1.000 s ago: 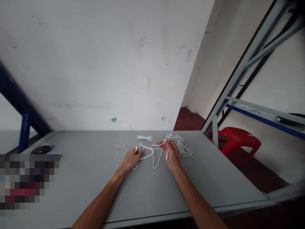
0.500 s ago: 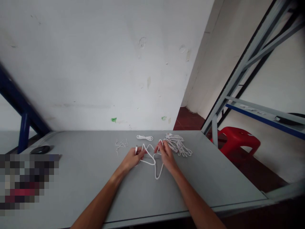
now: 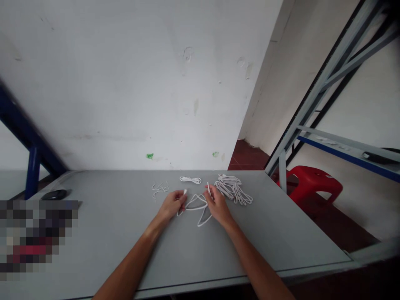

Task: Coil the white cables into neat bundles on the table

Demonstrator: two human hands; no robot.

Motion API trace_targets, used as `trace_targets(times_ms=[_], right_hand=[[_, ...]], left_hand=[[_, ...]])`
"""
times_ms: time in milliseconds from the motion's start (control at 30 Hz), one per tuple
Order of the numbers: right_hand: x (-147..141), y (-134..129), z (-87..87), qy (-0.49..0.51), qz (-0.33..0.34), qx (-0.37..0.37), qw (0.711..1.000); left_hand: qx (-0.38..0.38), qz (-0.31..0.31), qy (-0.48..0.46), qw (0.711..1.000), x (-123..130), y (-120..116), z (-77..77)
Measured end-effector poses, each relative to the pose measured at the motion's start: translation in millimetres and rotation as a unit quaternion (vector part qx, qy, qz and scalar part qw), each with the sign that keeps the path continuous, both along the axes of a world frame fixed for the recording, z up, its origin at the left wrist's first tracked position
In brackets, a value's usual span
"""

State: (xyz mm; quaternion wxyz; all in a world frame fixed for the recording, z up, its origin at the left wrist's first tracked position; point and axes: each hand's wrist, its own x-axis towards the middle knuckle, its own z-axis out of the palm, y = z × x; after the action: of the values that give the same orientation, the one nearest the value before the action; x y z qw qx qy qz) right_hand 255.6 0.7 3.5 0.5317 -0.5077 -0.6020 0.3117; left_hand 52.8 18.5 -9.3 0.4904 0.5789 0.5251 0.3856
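A loose white cable (image 3: 194, 208) hangs and lies in loops between my hands, above the grey table. My left hand (image 3: 171, 204) pinches it near a white plug, which points up from the fingertips. Opposite, my right hand (image 3: 216, 203) is closed on another part of the same cable, with a short white piece sticking up. Behind my hands lies a small bundled white cable (image 3: 190, 180). To the right of my right hand is a pile of coiled white cables (image 3: 234, 188). Thin white ties (image 3: 160, 188) are scattered left of the small bundle.
On the grey table (image 3: 109, 233), a black mouse (image 3: 54, 195) rests at the far left, by a blurred patch. A white wall stands behind. To the right are a metal frame and a red stool (image 3: 312, 183).
The cable loops between my hands have dropped lower and flattened. The plug at my left hand now leans right, and a short cable piece stands up from my right hand.
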Motion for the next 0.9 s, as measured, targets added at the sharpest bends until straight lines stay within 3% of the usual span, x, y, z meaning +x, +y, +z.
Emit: trace_targets(times_ms=[67,167,200,233,333,400,467,567,733,900], right_hand=[[0.2,2.1,-4.7,0.019,0.000,-0.018,1.000],[-0.6,3.9,-9.0,0.067,0.007,-0.049,0.997],[-1.2,4.2,-9.7,0.084,0.004,-0.058,0.995],[-1.7,4.6,-10.0,0.101,0.000,-0.068,0.993],[-2.3,6.1,-9.5,0.143,-0.006,-0.103,0.984],[-1.3,7.2,-8.4,0.166,-0.004,-0.124,0.978],[0.2,7.6,-6.6,0.181,0.003,-0.140,0.974],[0.9,5.1,-3.5,0.176,0.036,-0.152,0.972],[-7.8,-5.4,0.0,0.130,0.185,-0.152,0.962],[-17.2,-12.9,6.4,0.140,0.201,-0.122,0.962]], left_hand=[[0.024,0.056,0.041,0.997,-1.1,0.9,2.0],[0.144,0.096,0.108,0.979,-3.1,-7.7,18.6],[0.200,0.070,0.115,0.971,-3.7,-13.1,26.7],[0.242,0.005,0.110,0.964,-4.4,-19.0,35.0],[0.271,-0.214,0.124,0.930,-4.6,-35.4,53.5],[0.277,-0.271,0.167,0.907,-2.9,-41.2,56.6],[0.283,-0.286,0.186,0.897,-0.4,-42.2,53.9],[0.262,-0.268,0.145,0.916,2.4,-38.7,47.6],[0.184,-0.161,0.090,0.965,5.2,-31.5,43.6],[0.181,-0.054,0.123,0.974,10.6,-26.0,37.4]])
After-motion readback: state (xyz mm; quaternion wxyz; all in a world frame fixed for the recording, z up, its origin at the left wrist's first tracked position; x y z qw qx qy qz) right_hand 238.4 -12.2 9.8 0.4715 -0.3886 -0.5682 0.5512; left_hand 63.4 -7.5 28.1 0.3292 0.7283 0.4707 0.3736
